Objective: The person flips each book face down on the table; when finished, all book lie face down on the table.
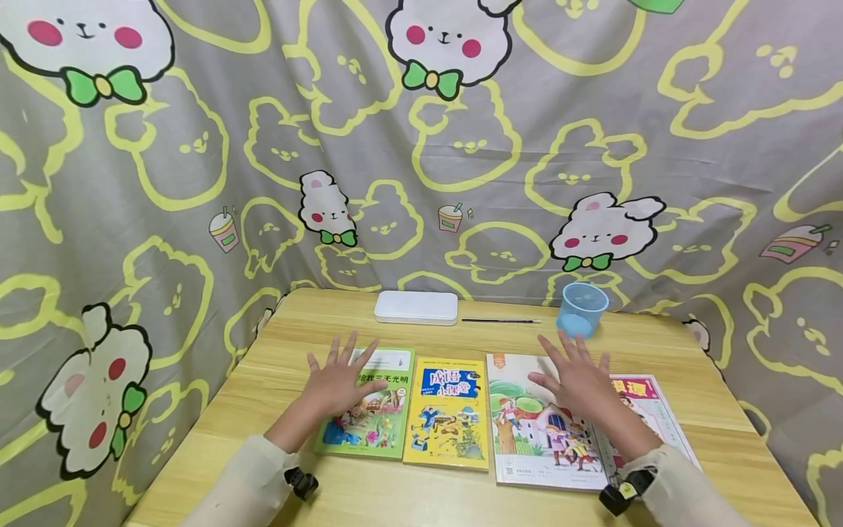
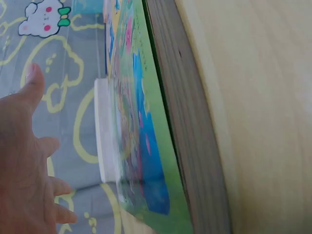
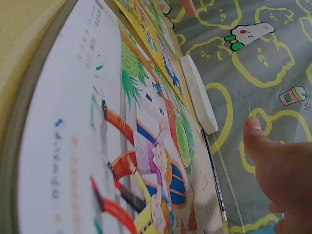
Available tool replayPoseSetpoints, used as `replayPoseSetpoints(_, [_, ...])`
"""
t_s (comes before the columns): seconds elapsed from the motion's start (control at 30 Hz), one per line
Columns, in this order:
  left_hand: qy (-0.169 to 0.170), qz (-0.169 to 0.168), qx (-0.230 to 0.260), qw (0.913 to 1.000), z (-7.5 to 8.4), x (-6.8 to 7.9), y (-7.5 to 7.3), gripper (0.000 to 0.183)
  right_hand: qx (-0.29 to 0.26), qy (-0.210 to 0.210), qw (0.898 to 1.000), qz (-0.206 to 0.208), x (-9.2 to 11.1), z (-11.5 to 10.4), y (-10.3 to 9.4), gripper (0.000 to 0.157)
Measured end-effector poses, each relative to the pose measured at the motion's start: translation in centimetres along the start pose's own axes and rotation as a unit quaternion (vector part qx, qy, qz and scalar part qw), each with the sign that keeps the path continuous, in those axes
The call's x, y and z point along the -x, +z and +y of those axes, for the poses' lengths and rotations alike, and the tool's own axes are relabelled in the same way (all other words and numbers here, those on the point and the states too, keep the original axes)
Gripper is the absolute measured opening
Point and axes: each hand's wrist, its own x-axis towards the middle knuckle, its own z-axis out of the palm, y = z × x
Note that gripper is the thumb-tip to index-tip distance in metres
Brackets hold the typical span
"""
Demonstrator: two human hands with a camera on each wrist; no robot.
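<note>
The green book (image 1: 378,424) lies under my left hand (image 1: 339,384), the white book (image 1: 543,439) under my right hand (image 1: 579,377). My fingers spread wide and hold nothing. The yellow book (image 1: 448,421) sits between, the pink book (image 1: 658,413) at right, all face up, maybe so the covers show. The white case (image 1: 416,308), thin dark stick (image 1: 500,320) and blue cup (image 1: 582,311) sit on the far side, maybe to give the books room.

Just right of my left hand (image 1: 339,382), I read 给我三天光明 on the green book (image 1: 382,432); farther right, 成语小课堂 on the yellow book (image 1: 448,421).
</note>
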Motion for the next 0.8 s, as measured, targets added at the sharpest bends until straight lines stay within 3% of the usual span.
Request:
replayPoseSetpoints(0.23, [-0.003,-0.001,0.008,1.0,-0.7,0.8,-0.1,0.087,-0.003,-0.014,1.0,0.002,-0.8,-0.7,0.4,0.084])
replayPoseSetpoints(0.8, [-0.023,-0.04,0.061,0.9971,-2.0,3.4,0.5,0.087,-0.003,-0.028,0.999,-0.019,-3.4,-3.2,1.5,0.083])
